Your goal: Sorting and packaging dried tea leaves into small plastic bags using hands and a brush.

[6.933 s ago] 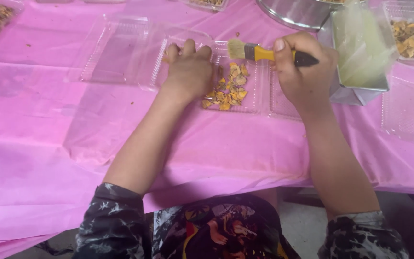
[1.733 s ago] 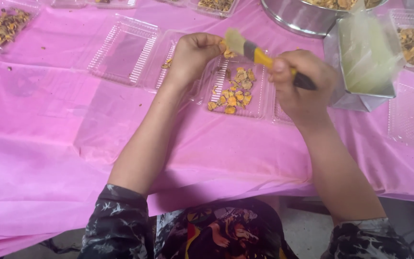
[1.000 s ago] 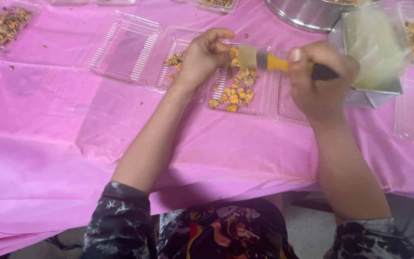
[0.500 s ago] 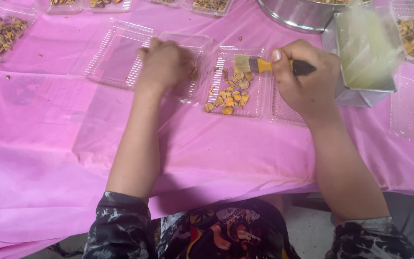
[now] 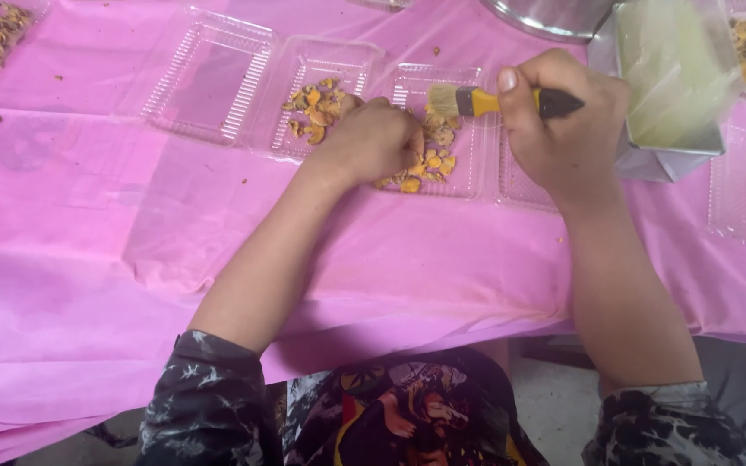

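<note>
On the pink table cover (image 5: 88,216), a small brush (image 5: 498,102) with a yellow band and black handle is being held tight in the right hand (image 5: 563,129), its bristles hanging just over a clear tray (image 5: 468,181). The left hand (image 5: 373,142) is being curled loosely over the orange and yellow bits (image 5: 429,160) in that tray; whether any are being pinched cannot be told. More bits (image 5: 314,108) are lying in the next tray (image 5: 360,60). The trays look light, so one could be pushed aside or tipped by the brush or the resting hand, and bits could be scattered. A tin of pale liquid (image 5: 671,78) is standing near the right hand and could be bumped and spilled.
</note>
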